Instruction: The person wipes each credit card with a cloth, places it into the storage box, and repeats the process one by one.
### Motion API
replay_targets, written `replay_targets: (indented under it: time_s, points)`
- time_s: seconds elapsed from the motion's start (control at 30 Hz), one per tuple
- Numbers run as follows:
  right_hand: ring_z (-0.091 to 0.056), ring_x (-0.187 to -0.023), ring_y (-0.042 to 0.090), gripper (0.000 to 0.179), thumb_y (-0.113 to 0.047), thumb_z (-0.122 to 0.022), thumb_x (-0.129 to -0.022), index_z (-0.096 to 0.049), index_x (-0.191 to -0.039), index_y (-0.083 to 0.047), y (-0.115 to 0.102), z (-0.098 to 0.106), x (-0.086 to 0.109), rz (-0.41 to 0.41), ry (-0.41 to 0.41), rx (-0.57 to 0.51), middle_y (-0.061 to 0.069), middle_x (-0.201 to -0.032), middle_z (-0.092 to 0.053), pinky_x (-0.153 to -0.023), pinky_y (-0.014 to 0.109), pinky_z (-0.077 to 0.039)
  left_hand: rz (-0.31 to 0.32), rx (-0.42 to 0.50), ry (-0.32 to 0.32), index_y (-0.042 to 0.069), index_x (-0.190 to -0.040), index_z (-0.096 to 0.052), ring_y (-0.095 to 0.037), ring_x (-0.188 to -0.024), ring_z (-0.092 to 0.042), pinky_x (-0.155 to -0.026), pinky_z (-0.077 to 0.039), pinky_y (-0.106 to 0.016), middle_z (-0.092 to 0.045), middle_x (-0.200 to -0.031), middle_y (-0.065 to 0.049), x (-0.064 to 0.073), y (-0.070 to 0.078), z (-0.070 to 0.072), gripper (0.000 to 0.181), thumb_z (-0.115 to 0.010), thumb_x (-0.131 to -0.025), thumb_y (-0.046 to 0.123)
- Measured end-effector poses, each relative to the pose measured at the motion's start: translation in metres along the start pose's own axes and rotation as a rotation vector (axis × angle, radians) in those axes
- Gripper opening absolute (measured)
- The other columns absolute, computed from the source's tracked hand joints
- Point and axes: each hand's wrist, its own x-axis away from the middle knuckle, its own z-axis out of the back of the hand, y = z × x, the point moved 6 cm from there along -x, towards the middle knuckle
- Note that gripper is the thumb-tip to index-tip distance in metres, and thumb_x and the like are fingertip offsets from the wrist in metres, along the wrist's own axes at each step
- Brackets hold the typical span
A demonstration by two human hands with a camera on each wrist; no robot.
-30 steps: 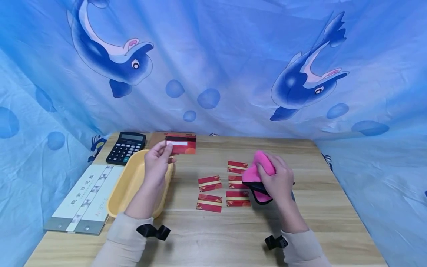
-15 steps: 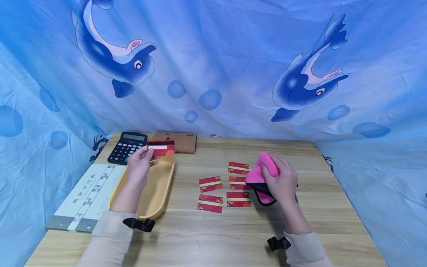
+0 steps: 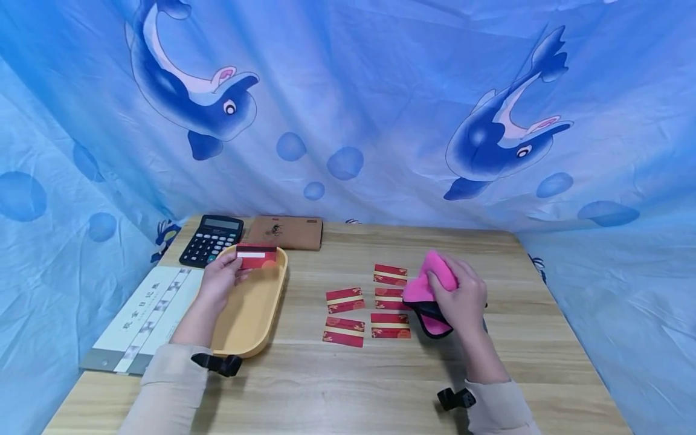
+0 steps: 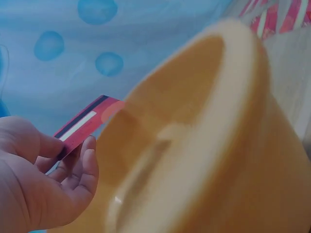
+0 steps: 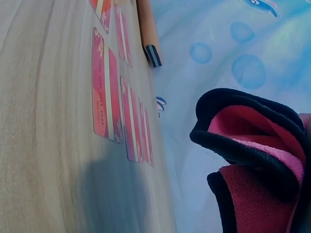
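My left hand (image 3: 217,279) pinches a red card (image 3: 257,256) with a black stripe and a white strip, over the far end of the yellow tray (image 3: 274,302). The left wrist view shows the thumb on the card (image 4: 87,124) and the tray's wall (image 4: 243,97) beside it. To the right, my right hand (image 3: 462,293) grips a bunched pink cloth (image 3: 435,275) with black edging, held above the table. Its folds (image 5: 257,141) hang open in the right wrist view. Several red and gold cards (image 3: 344,332) lie in two columns left of that hand.
A black calculator (image 3: 212,240) and a brown wallet-like case (image 3: 288,232) lie at the back left. A white and grey folder (image 3: 136,320) lies left of the tray, partly behind the left arm. A blue dolphin curtain (image 3: 348,109) stands behind the wooden table (image 3: 348,393).
My left hand has moved left and down with the red card, from in front of the brown case to over the tray. The right hand keeps its grip on the cloth, almost still.
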Motion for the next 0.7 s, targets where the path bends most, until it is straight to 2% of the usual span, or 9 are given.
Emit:
replay_targets:
  time_s: [0.17, 0.27, 0.43, 0.57, 0.7]
  points:
    - [-0.070, -0.086, 0.036, 0.043, -0.009, -0.087, -0.075, -0.075, -0.116, -0.002, 0.002, 0.000, 0.001, 0.004, -0.012, -0.006, 0.019, -0.104, -0.073, -0.065, 0.052, -0.054, 0.031, -0.083, -0.121, -0.004, -0.153, -0.035, -0.003, -0.087, -0.065, -0.077, -0.057, -0.020, -0.047, -0.146, -0.027, -0.004, -0.011, -0.004, 0.047, -0.041, -0.109, 0.012]
    - [-0.070, -0.087, 0.036, 0.043, -0.010, -0.087, -0.076, -0.075, -0.116, -0.002, 0.003, -0.001, 0.002, -0.005, -0.025, -0.002, 0.019, -0.104, -0.073, -0.066, 0.052, -0.054, 0.034, -0.135, -0.151, -0.008, -0.152, -0.035, -0.005, -0.089, -0.065, -0.077, -0.058, -0.022, -0.047, -0.145, -0.031, -0.007, -0.016, -0.006, 0.047, -0.040, -0.109, 0.009]
    - [-0.070, -0.088, 0.037, 0.044, -0.013, -0.087, -0.077, -0.074, -0.117, -0.002, 0.004, -0.003, 0.002, -0.024, -0.056, 0.011, 0.019, -0.106, -0.073, -0.065, 0.050, -0.054, 0.016, -0.225, -0.128, -0.009, -0.149, -0.040, -0.017, -0.094, -0.065, -0.077, -0.057, -0.028, -0.054, -0.138, -0.030, -0.006, -0.018, -0.004, 0.044, -0.041, -0.108, 0.008]
    - [-0.070, -0.086, 0.035, 0.045, -0.014, -0.087, -0.078, -0.074, -0.119, -0.003, 0.004, -0.004, 0.002, -0.031, -0.077, 0.018, 0.019, -0.106, -0.073, -0.064, 0.048, -0.053, 0.019, -0.261, -0.085, -0.005, -0.152, -0.037, -0.029, -0.115, -0.060, -0.092, -0.057, -0.035, -0.050, -0.143, -0.028, -0.008, -0.017, -0.001, 0.049, -0.048, -0.107, 0.012]
    - [-0.069, -0.085, 0.035, 0.045, -0.016, -0.087, -0.078, -0.074, -0.120, -0.004, 0.005, -0.004, 0.004, -0.043, -0.096, 0.022, 0.018, -0.106, -0.073, -0.063, 0.047, -0.052, 0.028, -0.279, -0.065, -0.006, -0.154, -0.031, -0.036, -0.132, -0.050, -0.106, -0.049, -0.045, -0.042, -0.151, -0.030, -0.008, -0.017, 0.002, 0.057, -0.052, -0.107, 0.018]
